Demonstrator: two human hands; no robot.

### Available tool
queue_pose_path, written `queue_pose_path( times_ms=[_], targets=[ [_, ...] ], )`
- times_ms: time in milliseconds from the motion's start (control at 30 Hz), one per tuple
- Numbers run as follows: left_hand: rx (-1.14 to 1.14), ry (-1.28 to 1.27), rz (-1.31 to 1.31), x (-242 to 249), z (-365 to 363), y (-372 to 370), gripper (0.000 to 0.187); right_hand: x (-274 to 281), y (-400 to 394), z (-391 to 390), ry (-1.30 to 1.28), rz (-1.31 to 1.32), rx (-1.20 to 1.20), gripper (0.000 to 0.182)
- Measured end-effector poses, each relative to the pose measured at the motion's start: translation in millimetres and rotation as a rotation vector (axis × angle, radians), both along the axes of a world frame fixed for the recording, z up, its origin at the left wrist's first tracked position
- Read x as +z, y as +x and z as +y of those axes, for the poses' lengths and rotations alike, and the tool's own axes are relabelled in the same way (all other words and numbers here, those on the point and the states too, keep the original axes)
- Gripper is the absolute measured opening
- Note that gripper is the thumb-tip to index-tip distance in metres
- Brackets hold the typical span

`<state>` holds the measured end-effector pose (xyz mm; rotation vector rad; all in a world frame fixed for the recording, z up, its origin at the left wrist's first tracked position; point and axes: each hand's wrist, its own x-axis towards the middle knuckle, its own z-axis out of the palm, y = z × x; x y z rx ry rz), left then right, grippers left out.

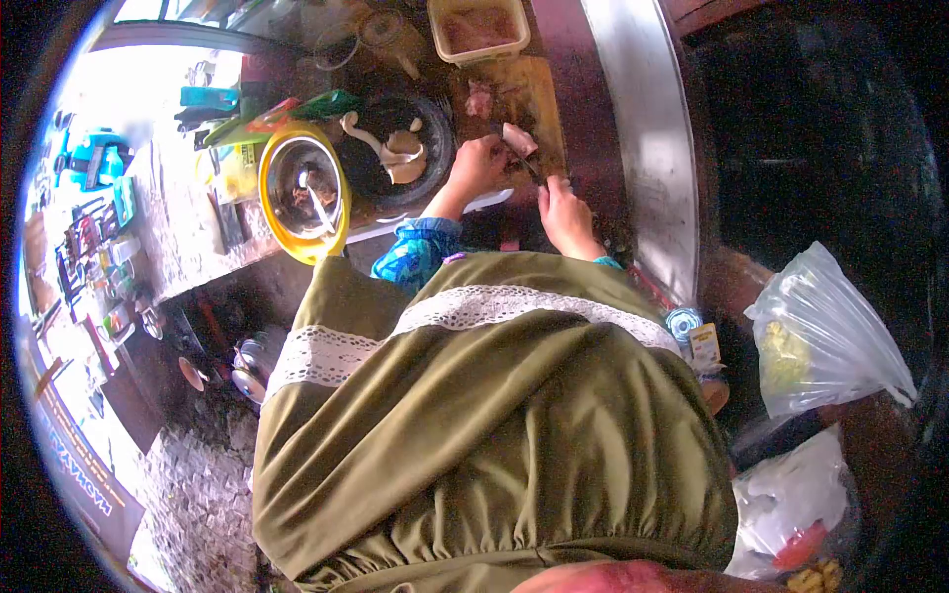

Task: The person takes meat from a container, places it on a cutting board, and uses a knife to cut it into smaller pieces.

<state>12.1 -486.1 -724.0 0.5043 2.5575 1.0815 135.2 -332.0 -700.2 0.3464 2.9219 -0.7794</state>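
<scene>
My left hand [478,166] is closed at the near edge of a wooden cutting board [542,94], its fingertips against a pale pink piece of meat [519,140]. In my right hand [566,221], fingers wrapped round its handle, is a knife [534,170] whose blade reaches up to the same piece. A smaller heap of raw meat [478,99] lies farther up the board. Beyond the board stands a pale plastic tub [480,51] with pinkish meat in it.
Left of my left hand sits a round black dish [438,124] holding pale pieces and a light curved utensil. Beside it is a yellow-rimmed bowl [272,219] with a spoon inside. Plastic bags [835,336] lie at the right. Crowded household items fill the far left.
</scene>
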Motion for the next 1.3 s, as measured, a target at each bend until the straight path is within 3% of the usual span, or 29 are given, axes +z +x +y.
queue_pose_path(
  times_ms=[167, 267, 367, 567, 667, 767, 833, 1067, 1133, 1167, 1233, 1300],
  targets=[
    [0.020, 0.000, -0.002, -1, 0, 3, 0.015, -7, -9, -17, 0.017, -0.086, -0.015, 0.019],
    [-0.011, 0.042, -0.005, -4, 1, 3, 0.015, -20, -22, -25, 0.275, -0.086, 0.055, 0.016],
    [0.024, 0.050, -0.009, -12, 1, -3, 0.014, -5, -13, -21, 0.158, -0.164, -0.029, 0.016],
    [-0.015, 0.003, 0.017, -13, 4, -1, 0.015, -9, -20, -22, 0.200, -0.207, -0.018, 0.015],
    [0.016, 0.179, 0.102, -24, 4, -3, 0.016, -7, -38, -28, 0.230, -0.213, 0.010, 0.016],
    [0.008, 0.028, 0.008, -15, 2, -8, 0.014, -17, -22, -18, 0.201, -0.225, 0.004, 0.016],
    [0.047, 0.050, -0.055, -18, 1, -9, 0.022, -26, -5, -11, 0.386, -0.120, 0.021, 0.016],
    [-0.010, -0.013, -0.053, -5, -1, -9, 0.047, -14, -34, -17, 0.193, -0.153, -0.004, 0.017],
    [-0.099, -0.168, -0.089, -8, -2, -12, 0.049, -10, -28, -5, 0.091, -0.165, -0.001, 0.021],
    [-0.106, -0.166, -0.087, -14, 0, -12, 0.049, -7, -26, -1, 0.093, -0.164, -0.009, 0.021],
    [-0.108, -0.119, 0.090, -27, 0, -6, 0.032, -4, -22, 3, 0.047, -0.197, -0.027, 0.025],
    [-0.102, -0.054, 0.141, -64, -2, -5, 0.030, 1, -20, 5, -0.013, -0.197, -0.056, 0.025]
  ],
)
